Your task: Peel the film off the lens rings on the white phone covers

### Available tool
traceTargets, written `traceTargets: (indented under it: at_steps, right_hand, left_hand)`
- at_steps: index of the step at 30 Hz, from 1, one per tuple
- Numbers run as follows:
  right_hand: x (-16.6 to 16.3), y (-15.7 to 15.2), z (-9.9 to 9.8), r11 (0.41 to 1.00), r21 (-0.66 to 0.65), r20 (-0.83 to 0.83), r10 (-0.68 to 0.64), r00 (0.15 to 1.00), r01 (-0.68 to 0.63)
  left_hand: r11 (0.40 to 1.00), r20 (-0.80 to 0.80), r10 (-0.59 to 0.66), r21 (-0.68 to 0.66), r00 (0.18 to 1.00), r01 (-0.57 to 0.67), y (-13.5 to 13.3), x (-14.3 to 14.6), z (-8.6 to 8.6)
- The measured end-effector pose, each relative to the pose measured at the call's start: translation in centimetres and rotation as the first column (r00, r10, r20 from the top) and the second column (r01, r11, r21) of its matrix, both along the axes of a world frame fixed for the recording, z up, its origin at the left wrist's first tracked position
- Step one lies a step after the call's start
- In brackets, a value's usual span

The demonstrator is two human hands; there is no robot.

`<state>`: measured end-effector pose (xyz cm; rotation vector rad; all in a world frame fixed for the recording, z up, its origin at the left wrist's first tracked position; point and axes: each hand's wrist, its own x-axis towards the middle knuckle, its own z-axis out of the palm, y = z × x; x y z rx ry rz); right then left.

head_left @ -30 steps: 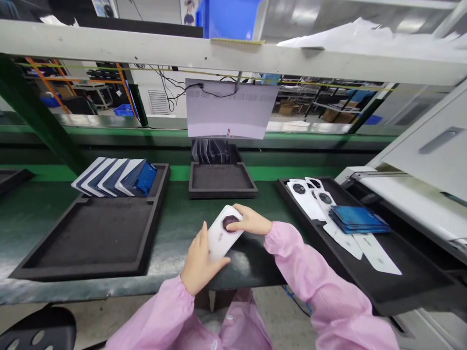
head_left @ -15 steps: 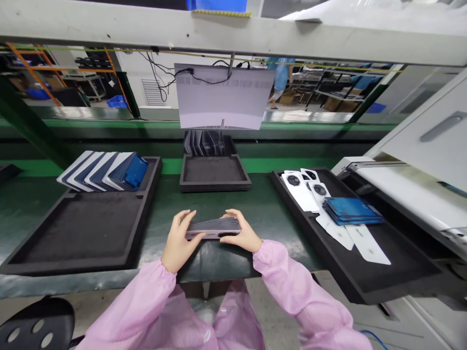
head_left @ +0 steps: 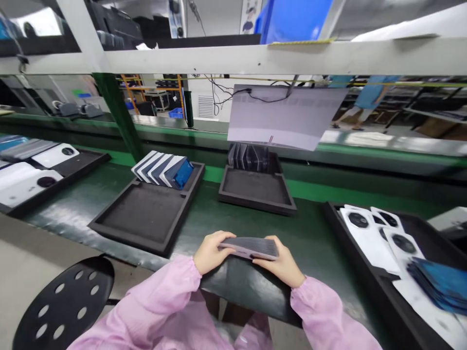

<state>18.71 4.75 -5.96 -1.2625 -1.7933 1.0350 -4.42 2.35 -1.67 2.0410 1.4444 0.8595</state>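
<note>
Between my two hands is a stack of thin grey panels (head_left: 251, 247), held just above the green bench top near its front edge. My left hand (head_left: 212, 252) is closed on the left end, thumb in front and fingers behind. On the right end, my right hand (head_left: 282, 262) grips in the same way. The panels' upper edges fan slightly, and a dark round spot shows on the front one near my right thumb. Beyond my hands lies a black foam tray (head_left: 255, 188) with a row of dark, clear-edged sheets (head_left: 249, 157) standing at its back.
To the left, another black tray (head_left: 142, 214) holds leaning white and blue panels (head_left: 162, 168). At right, a tray (head_left: 339, 233) carries white phone back covers (head_left: 368, 238) and blue panels (head_left: 443, 282). More covers lie far left. A monitor (head_left: 280, 114) hangs ahead; a black stool (head_left: 69, 301) stands left.
My view has swung left, bringing the far-left tray and more of the stool into sight. Both hands still hold the stack, which now tilts down towards the right in view.
</note>
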Motion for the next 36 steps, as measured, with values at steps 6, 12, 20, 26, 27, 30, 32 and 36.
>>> traceTargets:
  at_steps: [6,12,20,26,27,30,32,36]
  right_hand:
    - [-1.1,-0.1,3.8,0.995,0.067,-0.022,0.082,0.996,-0.08]
    - [-5.3,4.6,10.2,0.929,0.082,-0.013,0.364,0.931,-0.362]
    - [-17.5,18.2,13.2,0.873,0.146,0.016,0.468,0.883,-0.465]
    - [-24.5,26.7,14.2,0.848,0.114,0.189,0.493,0.85,-0.517]
    - [-25.3,27.7,14.2,0.844,0.102,0.225,0.496,0.839,-0.527]
    - [-27.3,29.6,13.5,0.852,0.074,0.32,0.472,0.821,-0.519]
    - [-28.4,30.1,12.4,0.88,0.062,0.372,0.417,0.829,-0.47]
    - [-29.6,29.3,9.5,0.959,0.063,0.433,0.224,0.873,-0.277]
  left_hand:
    - [0.992,-0.222,-0.123,-0.035,0.967,0.118,-0.4,-1.8,4.9]
    - [0.998,-0.47,-0.069,-0.035,0.88,0.059,-0.3,-5.8,10.0]
    - [0.949,-0.578,0.298,0.091,0.759,-0.303,7.3,-12.3,11.7]
    - [0.861,-0.617,0.448,0.103,0.647,-0.498,13.4,-14.4,10.9]
    - [0.85,-0.622,0.457,0.095,0.636,-0.518,14.2,-14.5,10.5]
    - [0.829,-0.634,0.462,0.06,0.62,-0.557,16.2,-14.6,9.0]
    - [0.821,-0.637,0.457,0.034,0.621,-0.569,17.2,-14.5,7.8]
    - [0.811,-0.628,0.463,0.015,0.625,-0.585,18.4,-14.1,5.7]
